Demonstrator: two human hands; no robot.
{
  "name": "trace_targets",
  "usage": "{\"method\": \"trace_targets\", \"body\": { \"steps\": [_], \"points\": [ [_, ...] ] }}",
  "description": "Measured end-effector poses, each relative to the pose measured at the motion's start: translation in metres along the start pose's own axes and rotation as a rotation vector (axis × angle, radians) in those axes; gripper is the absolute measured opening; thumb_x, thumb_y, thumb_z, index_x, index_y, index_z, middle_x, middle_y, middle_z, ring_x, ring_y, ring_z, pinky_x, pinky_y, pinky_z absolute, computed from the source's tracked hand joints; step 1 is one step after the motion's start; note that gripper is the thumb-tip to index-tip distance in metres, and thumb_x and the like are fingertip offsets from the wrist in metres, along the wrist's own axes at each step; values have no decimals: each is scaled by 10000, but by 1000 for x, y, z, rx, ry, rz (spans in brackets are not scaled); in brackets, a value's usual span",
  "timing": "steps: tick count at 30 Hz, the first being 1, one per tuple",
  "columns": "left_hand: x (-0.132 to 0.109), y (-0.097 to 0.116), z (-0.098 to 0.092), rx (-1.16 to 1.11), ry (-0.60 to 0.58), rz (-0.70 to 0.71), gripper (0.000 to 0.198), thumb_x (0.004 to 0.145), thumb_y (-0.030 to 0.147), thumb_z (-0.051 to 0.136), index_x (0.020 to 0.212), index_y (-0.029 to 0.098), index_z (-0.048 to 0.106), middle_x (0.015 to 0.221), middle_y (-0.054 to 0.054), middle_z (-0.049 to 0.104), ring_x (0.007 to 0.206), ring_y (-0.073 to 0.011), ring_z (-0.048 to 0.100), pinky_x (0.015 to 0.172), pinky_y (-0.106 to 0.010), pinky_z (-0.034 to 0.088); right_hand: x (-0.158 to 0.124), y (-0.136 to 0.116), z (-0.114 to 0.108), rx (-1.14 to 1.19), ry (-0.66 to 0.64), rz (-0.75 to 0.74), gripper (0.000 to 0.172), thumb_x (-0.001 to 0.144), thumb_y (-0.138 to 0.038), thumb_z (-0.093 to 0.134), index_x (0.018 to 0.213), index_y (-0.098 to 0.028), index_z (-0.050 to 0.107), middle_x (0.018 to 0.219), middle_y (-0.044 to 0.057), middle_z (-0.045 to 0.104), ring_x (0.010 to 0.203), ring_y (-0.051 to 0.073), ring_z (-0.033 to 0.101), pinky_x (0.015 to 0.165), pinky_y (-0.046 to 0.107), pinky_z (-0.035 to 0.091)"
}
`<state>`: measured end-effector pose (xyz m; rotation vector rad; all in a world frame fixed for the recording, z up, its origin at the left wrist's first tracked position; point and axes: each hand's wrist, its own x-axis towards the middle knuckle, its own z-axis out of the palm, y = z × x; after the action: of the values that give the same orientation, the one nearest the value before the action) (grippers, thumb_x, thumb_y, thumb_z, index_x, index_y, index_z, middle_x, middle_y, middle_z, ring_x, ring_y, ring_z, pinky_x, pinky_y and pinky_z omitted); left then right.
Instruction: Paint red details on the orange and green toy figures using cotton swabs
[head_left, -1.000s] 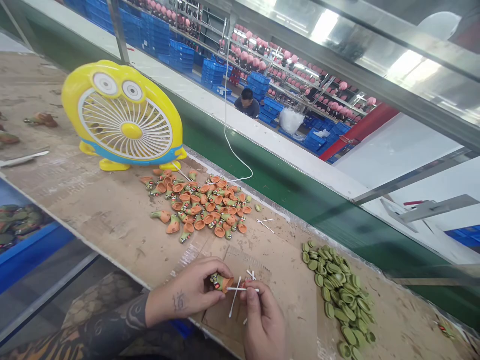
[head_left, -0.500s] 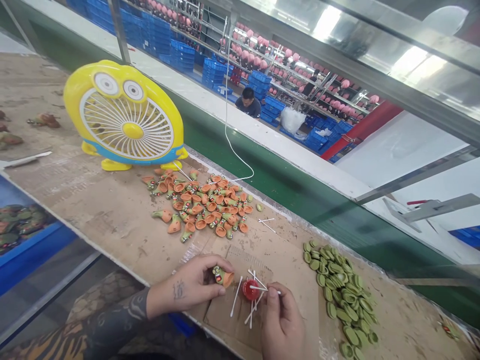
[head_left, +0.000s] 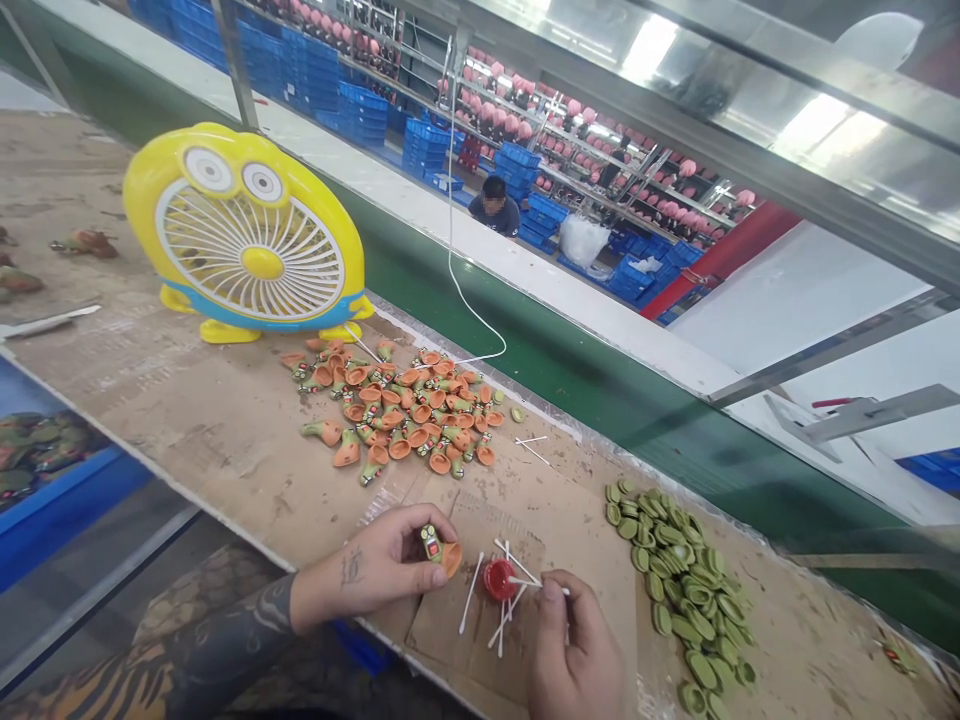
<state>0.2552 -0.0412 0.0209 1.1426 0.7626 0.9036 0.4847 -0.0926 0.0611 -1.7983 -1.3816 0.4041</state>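
Note:
Between the thumb and fingers of my left hand (head_left: 379, 565) is a small figurine (head_left: 441, 550), green with painted eyes and a red patch, and orange at its open end. My right hand (head_left: 574, 640) pinches a cotton swab (head_left: 529, 582), whose tip points left at the rim of a small red pot (head_left: 498, 579). Several other cotton swabs (head_left: 470, 595) lie around the pot on the cardboard. Beyond my left hand is a pile of similar orange and green figurines (head_left: 405, 405). Right of my right hand lies a heap of green oval pieces (head_left: 686, 590).
A yellow fan (head_left: 255, 235) with cartoon eyes stands at the left, its white cord (head_left: 480, 325) hanging across the bench. A blue bin (head_left: 67, 490) of pieces sits below the left edge. A metal frame (head_left: 675, 130) crosses overhead. A person (head_left: 495, 207) is beyond the green divider.
My right hand has drawn the swab slightly right, from over the pot's middle to its edge. The figurine in my left hand has turned, its painted face now more upright.

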Motion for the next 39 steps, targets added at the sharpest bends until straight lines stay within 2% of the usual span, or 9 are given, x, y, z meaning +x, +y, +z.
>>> {"method": "trace_targets", "body": {
  "steps": [3, 7, 12, 15, 23, 27, 32, 36, 39],
  "points": [
    [0, 2, 0, -28, -20, 5, 510, 782, 591, 815, 1039, 188, 639, 910, -18, 631, 831, -172, 536, 701, -276, 414, 5, -6, -4, 33, -65, 42, 507, 949, -698, 512, 852, -230, 683, 745, 15, 678, 712, 212, 605, 687, 297, 418],
    [1, 5, 1, -65, -58, -11, 511, 791, 597, 802, 1020, 179, 620, 870, -6, 614, 777, -153, 500, 681, -270, 393, 8, -17, -2, 239, -16, 123, 490, 917, -691, 594, 866, -211, 674, 698, 3, 648, 690, 192, 605, 670, 273, 460],
    [-1, 11, 0, -40, -70, -36, 494, 795, 581, 803, 1006, 167, 635, 830, 6, 578, 741, -144, 460, 654, -262, 364, 7, -26, 15, 472, -225, 60, 396, 977, -572, 596, 873, -198, 679, 712, 15, 660, 663, 171, 619, 638, 251, 498],
    [-2, 15, 1, -24, -76, -45, 504, 793, 598, 796, 992, 163, 636, 804, 12, 560, 735, -147, 449, 651, -265, 350, 4, -27, 24, 461, -287, 39, 389, 992, -563, 576, 893, -202, 680, 721, 12, 646, 680, 170, 616, 639, 243, 494],
    [-2, 23, 2, -3, -91, -52, 535, 783, 627, 786, 975, 149, 642, 826, 2, 567, 760, -156, 455, 687, -274, 356, -2, -29, 32, 401, -270, 40, 383, 1022, -558, 519, 891, -221, 647, 735, -21, 608, 689, 151, 568, 661, 233, 434],
    [-2, 23, 0, -7, -103, -60, 530, 787, 634, 777, 960, 153, 637, 809, 8, 567, 753, -155, 459, 688, -277, 356, -1, -27, 31, 369, -318, -67, 358, 1030, -512, 525, 883, -221, 673, 744, -8, 646, 694, 151, 598, 649, 223, 453],
    [-1, 15, -3, 10, -114, -61, 543, 782, 650, 770, 977, 161, 639, 808, 10, 568, 746, -157, 457, 685, -283, 355, 2, -17, 21, 455, -201, -32, 327, 1011, -501, 572, 922, -212, 696, 769, 13, 683, 724, 173, 640, 678, 244, 495],
    [-1, 11, -6, 28, -112, -47, 486, 817, 611, 760, 997, 174, 646, 851, 2, 584, 761, -161, 457, 694, -288, 355, 7, -4, 6, 261, -105, -74, 338, 1007, -494, 559, 883, -207, 688, 758, 19, 693, 690, 175, 643, 660, 246, 497],
    [0, 10, -8, 43, -115, -41, 444, 845, 595, 738, 1001, 191, 642, 869, 5, 579, 788, -168, 467, 710, -289, 369, 10, 4, -3, 114, -193, -103, 360, 1021, -496, 505, 895, -224, 703, 814, 24, 711, 745, 189, 662, 704, 259, 509]
  ]
}}
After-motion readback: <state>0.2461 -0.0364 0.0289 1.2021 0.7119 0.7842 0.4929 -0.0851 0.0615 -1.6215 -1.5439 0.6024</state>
